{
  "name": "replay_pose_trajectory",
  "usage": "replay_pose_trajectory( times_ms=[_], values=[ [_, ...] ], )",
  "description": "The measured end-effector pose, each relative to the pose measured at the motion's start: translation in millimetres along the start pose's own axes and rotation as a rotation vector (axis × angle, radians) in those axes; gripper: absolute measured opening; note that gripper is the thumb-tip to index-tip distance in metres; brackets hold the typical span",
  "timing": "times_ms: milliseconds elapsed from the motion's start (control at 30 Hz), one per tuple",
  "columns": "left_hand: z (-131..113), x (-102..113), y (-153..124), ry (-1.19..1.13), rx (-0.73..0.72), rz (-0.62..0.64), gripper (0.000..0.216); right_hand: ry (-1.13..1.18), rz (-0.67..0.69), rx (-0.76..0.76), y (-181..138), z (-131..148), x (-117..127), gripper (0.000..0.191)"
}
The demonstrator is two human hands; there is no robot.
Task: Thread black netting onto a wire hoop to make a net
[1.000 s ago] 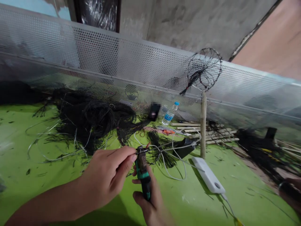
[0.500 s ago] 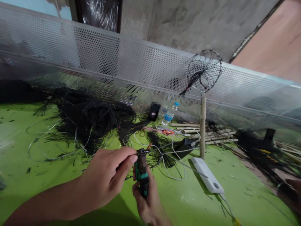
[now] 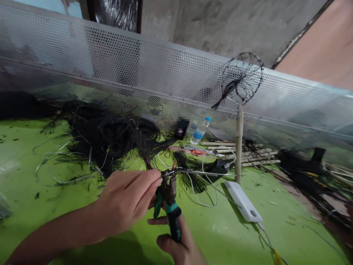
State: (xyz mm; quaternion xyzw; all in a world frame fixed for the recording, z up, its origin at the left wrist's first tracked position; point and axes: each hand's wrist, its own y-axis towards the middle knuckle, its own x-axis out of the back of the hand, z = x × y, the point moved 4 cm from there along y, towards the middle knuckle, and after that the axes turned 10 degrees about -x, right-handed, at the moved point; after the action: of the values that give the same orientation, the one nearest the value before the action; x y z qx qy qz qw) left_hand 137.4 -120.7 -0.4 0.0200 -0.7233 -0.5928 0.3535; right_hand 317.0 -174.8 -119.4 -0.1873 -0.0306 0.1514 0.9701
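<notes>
My left hand [image 3: 129, 200] is closed in a pinch on dark twisted cord [image 3: 168, 171], which runs along a thin metal wire [image 3: 197, 172] pointing right. Just right of those fingertips, a pair of pliers [image 3: 173, 209] with green and black handles meets the cord with its rusty jaws, which look parted. The handles rest in my right hand [image 3: 186, 241], below and slightly right of the left one. Fingers of the left hand hide part of the cord. A bundle of black net strands [image 3: 190, 173] lies behind the wire.
A large black net heap [image 3: 104, 136] lies left on the green table [image 3: 220, 235]. To the right are a white power bank [image 3: 242, 202], an upright bamboo stick [image 3: 238, 143] topped by a round net hoop [image 3: 242, 78], and a water bottle [image 3: 200, 131]. Perforated metal panel [image 3: 165, 73] stands behind.
The pliers have tilted and dropped slightly, their handles spreading apart as my right hand loosens and shifts right. The wire has swung to nearly level. My left hand keeps its pinch.
</notes>
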Motion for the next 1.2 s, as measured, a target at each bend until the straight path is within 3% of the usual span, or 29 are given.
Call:
replay_pose_trajectory(
  times_ms=[233,433,633,733,867,1000,1200],
  values=[
    [1,8,4,-0.041,0.060,0.052,0.011,-0.161,-0.189,0.130,14,-26,5,0.077],
    [2,12,9,-0.139,0.113,0.126,0.014,-0.231,-0.205,0.321,23,-15,8,0.076],
    [6,8,1,0.064,-0.051,0.031,0.007,-0.027,-0.075,0.056,-2,-3,5,0.070],
    [8,6,0,0.208,-0.230,0.039,0.011,0.033,0.032,-0.052,-20,9,5,0.063],
    [5,10,3,0.319,-0.440,0.039,0.016,0.045,0.045,-0.156,-38,20,15,0.063],
    [0,15,6,0.394,-0.519,0.019,0.015,0.063,0.064,-0.281,-46,20,26,0.064],
    [-5,17,7,0.457,-0.558,0.092,0.021,-0.035,0.062,-0.268,-51,34,32,0.057]
  ],
)
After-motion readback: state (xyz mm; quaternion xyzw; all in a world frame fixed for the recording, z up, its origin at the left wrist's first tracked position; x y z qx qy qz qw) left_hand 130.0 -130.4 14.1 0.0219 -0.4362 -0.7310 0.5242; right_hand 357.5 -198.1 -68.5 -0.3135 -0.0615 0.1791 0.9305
